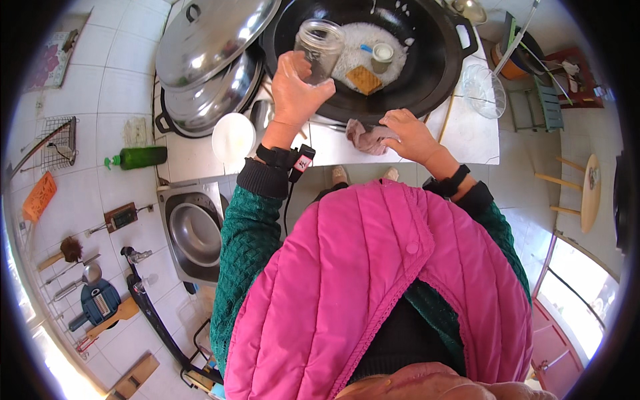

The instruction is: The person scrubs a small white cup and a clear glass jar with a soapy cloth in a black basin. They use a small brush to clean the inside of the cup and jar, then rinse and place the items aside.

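A large black wok (430, 70) holds sudsy water. In it a clear wide-mouthed jar (320, 45) stands tilted at the left, with my left hand (300, 92) at its near side, fingers curled and thumb apart; whether the hand grips the jar is hard to tell. A yellow-brown sponge (364, 80) and a small white cup (382, 52) with a blue-tipped thing beside it sit in the suds. My right hand (411, 135) is at the wok's near edge, its fingers over a crumpled pinkish cloth (367, 137) on the white tiled counter (325, 147); its grip is unclear.
Left of the wok are large metal lids (215, 45) and a white bowl (233, 136). A clear glass bowl (483, 91) stands at the counter's right end. A green pump bottle (142, 157) is near the tiled wall. The sink (195, 270) holds a metal basin (196, 234).
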Tool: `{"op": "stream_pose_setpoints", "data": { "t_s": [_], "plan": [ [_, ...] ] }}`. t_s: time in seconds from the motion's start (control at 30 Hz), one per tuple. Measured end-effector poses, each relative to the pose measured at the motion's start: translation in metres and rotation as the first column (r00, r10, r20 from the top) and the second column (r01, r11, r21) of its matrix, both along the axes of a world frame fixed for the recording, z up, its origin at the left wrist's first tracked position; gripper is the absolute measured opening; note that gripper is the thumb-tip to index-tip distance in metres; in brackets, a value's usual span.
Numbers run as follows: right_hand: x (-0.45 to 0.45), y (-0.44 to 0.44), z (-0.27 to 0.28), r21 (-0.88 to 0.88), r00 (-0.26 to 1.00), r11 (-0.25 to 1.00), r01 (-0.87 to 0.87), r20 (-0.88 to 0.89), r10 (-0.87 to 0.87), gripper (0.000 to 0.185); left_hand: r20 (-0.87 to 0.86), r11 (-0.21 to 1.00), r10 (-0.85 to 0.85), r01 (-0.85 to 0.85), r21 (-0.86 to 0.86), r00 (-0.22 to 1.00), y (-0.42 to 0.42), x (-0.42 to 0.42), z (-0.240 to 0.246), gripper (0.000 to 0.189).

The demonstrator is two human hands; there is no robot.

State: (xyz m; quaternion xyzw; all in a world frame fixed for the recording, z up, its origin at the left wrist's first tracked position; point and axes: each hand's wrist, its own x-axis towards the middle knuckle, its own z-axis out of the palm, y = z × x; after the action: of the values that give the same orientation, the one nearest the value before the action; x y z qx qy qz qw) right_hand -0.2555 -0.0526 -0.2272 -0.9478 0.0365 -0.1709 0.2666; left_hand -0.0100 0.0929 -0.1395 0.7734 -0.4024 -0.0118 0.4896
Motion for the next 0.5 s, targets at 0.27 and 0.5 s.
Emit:
{"op": "stream_pose_setpoints", "data": {
  "t_s": [0.27,0.5],
  "plan": [
    [0.009,0.011,-0.012,-0.113,0.991,0.99,0.08,-0.095,-0.091,0.02,-0.122,1.0,-0.015,0.015,-0.004,0.992,0.042,0.024,-0.015,0.068],
    [0.049,-0.018,0.063,0.7,0.886,0.578,0.42,-0.179,-0.427,0.016,-0.325,0.99,-0.131,0.106,-0.093,0.936,0.042,0.036,-0.021,0.062]
  ]
}}
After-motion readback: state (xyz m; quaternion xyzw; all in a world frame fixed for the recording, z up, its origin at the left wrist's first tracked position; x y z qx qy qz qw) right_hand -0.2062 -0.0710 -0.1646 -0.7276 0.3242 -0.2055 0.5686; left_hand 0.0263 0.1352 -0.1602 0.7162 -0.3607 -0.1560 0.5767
